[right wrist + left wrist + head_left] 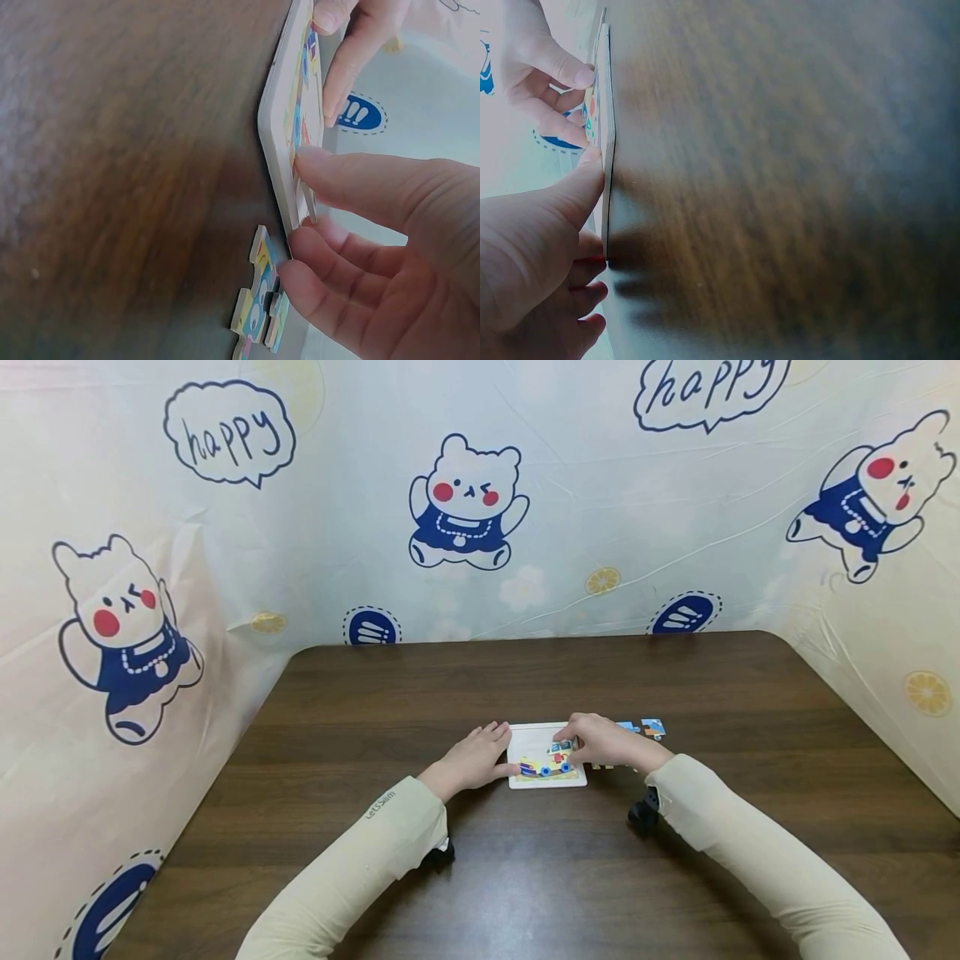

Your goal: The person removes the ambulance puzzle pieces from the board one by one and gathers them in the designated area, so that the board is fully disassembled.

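A white jigsaw tray (531,780) lies flat on the table, with joined pieces forming a yellow vehicle picture (534,767) along its lower part. My left hand (474,758) rests at the tray's left side, fingers extended by the upper corner and thumb on the lower rim. My right hand (600,739) is over the tray's right side, pinching a puzzle piece (561,747) with a window print. In the right wrist view, the tilted edge of that puzzle piece (310,201) shows between thumb and fingers, partly hidden by them.
Loose puzzle pieces (653,728) lie right of the tray, some under the right forearm. In the right wrist view, loose jigsaw pieces (259,296) are close to the tray's corner. A dark wooden table (360,710) stands against a printed cloth backdrop (322,527).
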A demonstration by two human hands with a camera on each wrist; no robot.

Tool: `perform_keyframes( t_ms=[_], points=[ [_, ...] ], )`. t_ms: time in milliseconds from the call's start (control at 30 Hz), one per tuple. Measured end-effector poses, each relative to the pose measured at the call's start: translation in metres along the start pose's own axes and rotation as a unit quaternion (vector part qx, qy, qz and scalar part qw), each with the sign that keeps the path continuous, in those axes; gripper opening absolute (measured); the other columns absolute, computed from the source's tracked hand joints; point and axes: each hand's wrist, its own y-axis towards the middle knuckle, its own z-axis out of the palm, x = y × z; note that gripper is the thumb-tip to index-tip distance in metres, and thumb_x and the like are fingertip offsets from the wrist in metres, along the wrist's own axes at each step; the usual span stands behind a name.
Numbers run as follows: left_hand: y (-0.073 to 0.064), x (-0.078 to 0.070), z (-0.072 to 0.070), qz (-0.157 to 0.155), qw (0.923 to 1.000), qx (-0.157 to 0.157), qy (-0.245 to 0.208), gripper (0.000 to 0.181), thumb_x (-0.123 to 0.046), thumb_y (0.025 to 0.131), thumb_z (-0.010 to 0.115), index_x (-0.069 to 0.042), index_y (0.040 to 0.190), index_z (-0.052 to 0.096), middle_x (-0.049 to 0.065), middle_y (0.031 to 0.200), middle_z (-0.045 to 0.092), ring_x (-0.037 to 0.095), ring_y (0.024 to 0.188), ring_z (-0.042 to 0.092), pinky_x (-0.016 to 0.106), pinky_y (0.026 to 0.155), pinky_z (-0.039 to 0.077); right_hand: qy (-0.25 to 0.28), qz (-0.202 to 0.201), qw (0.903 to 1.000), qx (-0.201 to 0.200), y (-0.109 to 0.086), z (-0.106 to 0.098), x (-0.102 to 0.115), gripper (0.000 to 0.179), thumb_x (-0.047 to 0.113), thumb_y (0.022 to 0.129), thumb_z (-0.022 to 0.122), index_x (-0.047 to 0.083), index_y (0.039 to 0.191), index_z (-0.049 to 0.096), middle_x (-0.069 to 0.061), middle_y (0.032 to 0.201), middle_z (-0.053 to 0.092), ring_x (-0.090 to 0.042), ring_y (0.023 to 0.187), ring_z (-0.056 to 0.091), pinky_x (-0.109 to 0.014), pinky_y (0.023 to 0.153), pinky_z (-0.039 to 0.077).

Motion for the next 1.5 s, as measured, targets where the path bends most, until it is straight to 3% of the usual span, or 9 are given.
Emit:
perform_keyframes(
  t_ms=[467,767,1133,1500],
  points=[
    [0.0,0.0,-0.001,0.003,1.0,-0.003,0.0,0.072,-0.046,0.092,0.049,0.003,0.141,0.03,0.015,0.147,0.026,0.029,0.135,0.021,0.041,0.108,0.018,-0.019,0.009,0.9995,-0.024,-0.003,-0.004,-0.002,0.03,0.011,0.078,0.073,-0.001,0.106,0.069,-0.009,0.095,0.062,-0.016,0.072,0.049,-0.028,0.064,0.042],
    [0.0,0.001,0.001,0.006,0.9999,-0.007,0.005,0.072,-0.046,0.092,0.049,0.003,0.141,0.031,0.016,0.146,0.027,0.03,0.135,0.022,0.041,0.108,0.019,0.004,0.033,0.9991,-0.028,-0.01,-0.011,-0.001,0.03,0.011,0.08,0.072,0.001,0.108,0.068,-0.01,0.099,0.061,-0.015,0.068,0.048,-0.027,0.06,0.042],
    [0.002,0.002,0.002,0.007,0.9999,-0.012,0.007,0.07,-0.045,0.092,0.05,0.003,0.141,0.032,0.016,0.146,0.028,0.03,0.134,0.022,0.041,0.108,0.018,0.007,0.029,0.9986,-0.044,-0.019,-0.022,-0.013,0.028,0.007,0.08,0.069,0.002,0.108,0.067,-0.009,0.102,0.061,-0.016,0.073,0.051,-0.029,0.065,0.046],
    [0.002,0.002,0.003,0.01,0.9998,-0.014,0.009,0.07,-0.045,0.092,0.05,0.004,0.14,0.032,0.016,0.145,0.028,0.03,0.134,0.022,0.04,0.108,0.019,0.004,0.013,0.998,-0.062,-0.032,-0.032,-0.022,0.026,0.006,0.082,0.068,0.001,0.107,0.067,-0.009,0.096,0.061,-0.016,0.069,0.05,-0.028,0.061,0.045]
  ],
)
